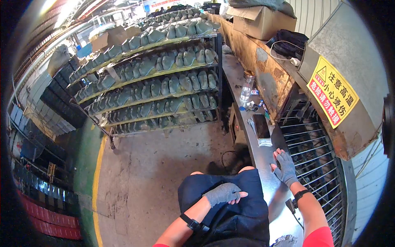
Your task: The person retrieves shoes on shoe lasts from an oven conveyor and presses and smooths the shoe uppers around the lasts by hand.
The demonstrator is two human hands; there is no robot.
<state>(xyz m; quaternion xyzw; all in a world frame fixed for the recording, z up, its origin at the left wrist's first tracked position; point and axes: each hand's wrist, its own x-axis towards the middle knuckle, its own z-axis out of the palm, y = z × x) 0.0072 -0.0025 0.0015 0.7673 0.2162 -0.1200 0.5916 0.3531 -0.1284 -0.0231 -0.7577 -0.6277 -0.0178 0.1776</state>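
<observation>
My left hand (pixel 225 194), in a grey fingerless glove, rests over the dark cloth (pixel 247 210) on my lap. Its fingers are curled together, and I cannot make out anything in them. On the metal bench top (pixel 263 164) at the right lies my right hand (pixel 284 166), also gloved, with its fingers apart and nothing held. Just beyond it is a dark phone (pixel 261 126) on a pale cloth or paper. A clear bottle (pixel 247 87) stands further back, with small items beside it.
A wheeled rack (pixel 219 74) carries rows of grey shoe-shaped pieces (pixel 140 66) at front left. Metal bars (pixel 312 152) run along the bench's right side, below a yellow warning sign (pixel 332 91). Red crates (pixel 49 218) are at lower left, a cardboard box (pixel 261 22) at the top.
</observation>
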